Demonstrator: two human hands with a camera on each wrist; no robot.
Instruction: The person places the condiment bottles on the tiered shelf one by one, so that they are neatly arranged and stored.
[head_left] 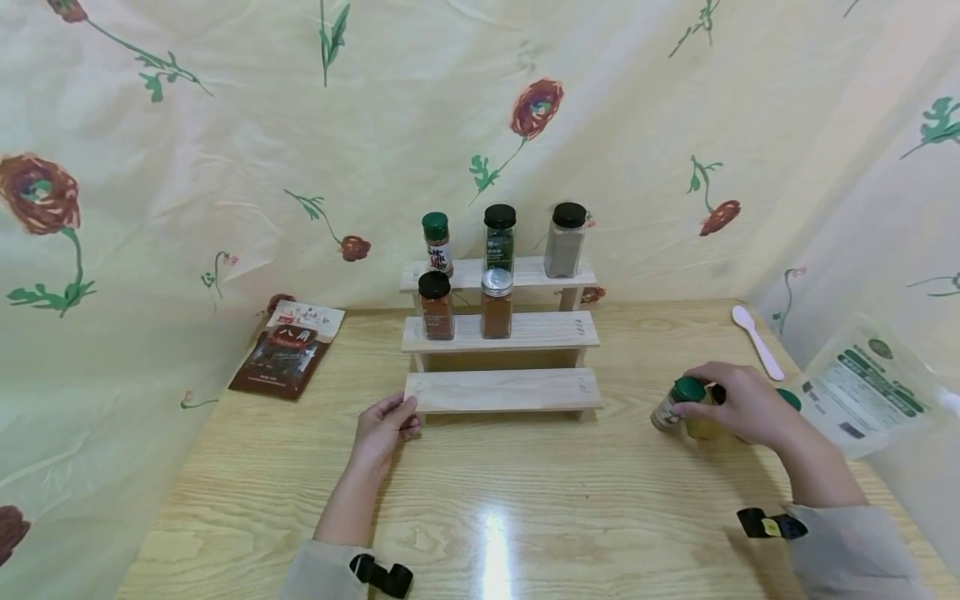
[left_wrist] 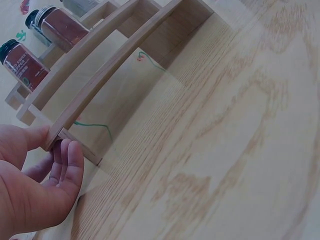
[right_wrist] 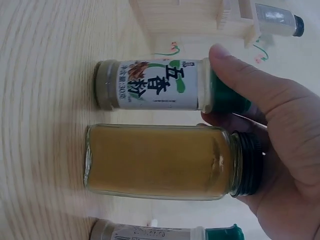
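My left hand (head_left: 378, 433) pinches the front left corner of the bottom step of a three-step wooden rack (head_left: 502, 392), thumb above and fingers curled beneath. At the right, my right hand (head_left: 750, 408) grips the green cap of a small round spice jar (right_wrist: 155, 85) with a white label, between thumb and fingers. The jar leans slightly in the head view, its base close to the table. Right beside it stands a square glass jar (right_wrist: 160, 162) of yellow-brown powder with a black lid, partly covered by the hand in the head view. Another green-capped jar (right_wrist: 155, 232) stands beyond that.
On the rack's top step stand a green-capped jar (head_left: 437, 243) and two black-lidded jars; the middle step bears two jars of reddish-brown spice (head_left: 497, 312). A brown spice packet (head_left: 288, 348) lies left, a pink spoon (head_left: 757, 342) and a clear pouch (head_left: 862, 387) right.
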